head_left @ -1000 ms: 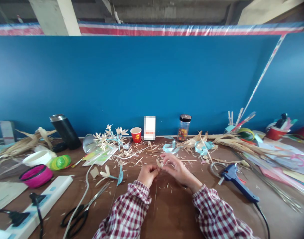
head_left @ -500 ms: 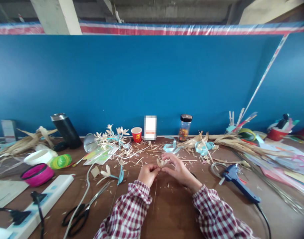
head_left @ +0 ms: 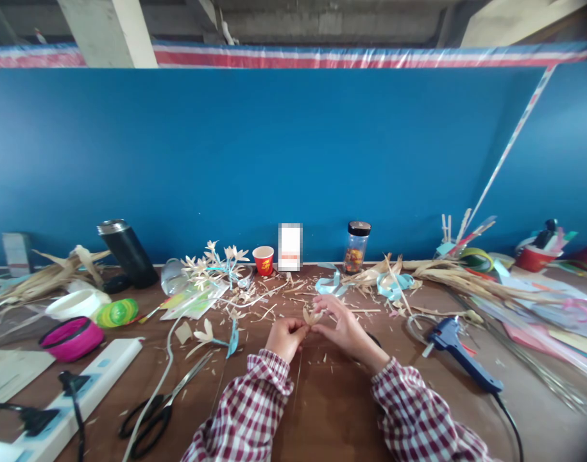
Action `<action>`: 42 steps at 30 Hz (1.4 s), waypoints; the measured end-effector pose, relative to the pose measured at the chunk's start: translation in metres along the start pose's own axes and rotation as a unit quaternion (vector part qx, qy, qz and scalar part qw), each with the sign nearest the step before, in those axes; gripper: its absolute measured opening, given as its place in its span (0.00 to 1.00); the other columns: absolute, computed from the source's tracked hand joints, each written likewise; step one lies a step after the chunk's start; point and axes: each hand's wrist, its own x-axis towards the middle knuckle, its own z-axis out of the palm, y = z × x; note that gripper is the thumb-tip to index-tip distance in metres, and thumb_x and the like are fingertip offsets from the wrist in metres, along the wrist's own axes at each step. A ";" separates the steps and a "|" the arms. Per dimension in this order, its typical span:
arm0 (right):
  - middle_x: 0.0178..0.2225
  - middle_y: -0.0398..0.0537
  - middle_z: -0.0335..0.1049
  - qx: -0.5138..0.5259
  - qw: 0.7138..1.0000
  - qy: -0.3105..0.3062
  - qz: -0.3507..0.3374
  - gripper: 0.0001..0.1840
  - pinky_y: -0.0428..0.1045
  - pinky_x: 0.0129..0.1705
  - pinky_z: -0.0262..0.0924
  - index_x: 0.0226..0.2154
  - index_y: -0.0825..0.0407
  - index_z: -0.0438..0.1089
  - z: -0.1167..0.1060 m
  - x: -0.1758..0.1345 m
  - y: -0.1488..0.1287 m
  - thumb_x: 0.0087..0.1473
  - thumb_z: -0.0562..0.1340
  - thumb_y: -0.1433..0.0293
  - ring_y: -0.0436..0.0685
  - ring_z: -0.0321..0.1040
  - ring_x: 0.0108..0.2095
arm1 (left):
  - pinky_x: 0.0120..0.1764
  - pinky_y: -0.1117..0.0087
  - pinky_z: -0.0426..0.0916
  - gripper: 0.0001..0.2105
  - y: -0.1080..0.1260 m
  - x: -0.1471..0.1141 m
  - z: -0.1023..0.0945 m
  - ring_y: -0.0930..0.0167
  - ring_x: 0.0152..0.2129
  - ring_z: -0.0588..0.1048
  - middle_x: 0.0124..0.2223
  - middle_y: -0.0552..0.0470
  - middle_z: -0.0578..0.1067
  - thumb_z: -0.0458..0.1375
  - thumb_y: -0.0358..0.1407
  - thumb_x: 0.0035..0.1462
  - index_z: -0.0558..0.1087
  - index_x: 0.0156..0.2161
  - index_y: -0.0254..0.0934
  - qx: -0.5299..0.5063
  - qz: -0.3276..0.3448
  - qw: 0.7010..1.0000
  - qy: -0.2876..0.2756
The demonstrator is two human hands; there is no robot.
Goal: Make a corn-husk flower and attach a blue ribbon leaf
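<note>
Just above the middle of the brown table, my left hand (head_left: pixel 286 336) pinches the base of a small pale flower of dried husk petals (head_left: pixel 308 316). My right hand (head_left: pixel 340 326) meets it from the other side, thumb and fingertips closed on the petals. How the fingertips sit on each petal is too small to tell. To the left lies a loose husk flower with a blue-wrapped stem (head_left: pixel 213 339). Black-handled scissors (head_left: pixel 163 407) rest nearer me. A blue glue gun (head_left: pixel 464 353) lies on its side to the right.
A white power strip (head_left: pixel 91 391) and a pink bowl-shaped holder (head_left: pixel 72 338) are at left. Behind stand a bunch of husk flowers (head_left: pixel 216 264), a red paper cup (head_left: pixel 263 262) and a black-lidded jar (head_left: pixel 357 249). Dried husks (head_left: pixel 466 276) lie at right; scraps litter the table.
The right fingers have shifted slightly on the petals, and the flower has turned a little between the hands. Everything else stays in place.
</note>
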 end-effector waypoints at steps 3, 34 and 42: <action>0.46 0.50 0.63 -0.009 1.000 0.000 0.009 0.14 0.53 0.48 0.56 0.36 0.50 0.65 0.000 0.000 0.001 0.43 0.64 0.71 0.58 0.61 0.48 | 0.19 0.75 0.59 0.09 -0.001 0.000 0.000 0.77 0.14 0.63 0.17 0.57 0.65 0.57 0.39 0.45 0.70 0.23 0.34 0.002 0.000 1.000 0.003; 0.44 0.49 0.66 -0.144 0.986 0.042 -0.070 0.05 0.57 0.46 0.57 0.28 0.48 0.70 0.000 -0.001 -0.006 0.48 0.60 0.74 0.60 0.61 0.45 | 0.20 0.75 0.61 0.12 -0.007 0.004 0.005 0.78 0.13 0.63 0.15 0.58 0.65 0.60 0.41 0.43 0.68 0.19 0.35 -0.106 -0.065 0.992 0.001; 0.43 0.49 0.66 -0.187 0.976 0.042 -0.104 0.08 0.58 0.45 0.58 0.29 0.47 0.71 0.002 -0.002 -0.008 0.50 0.57 0.74 0.61 0.60 0.44 | 0.20 0.75 0.62 0.11 -0.010 0.005 0.010 0.78 0.12 0.63 0.15 0.58 0.65 0.59 0.39 0.45 0.69 0.19 0.35 -0.133 -0.070 0.987 0.057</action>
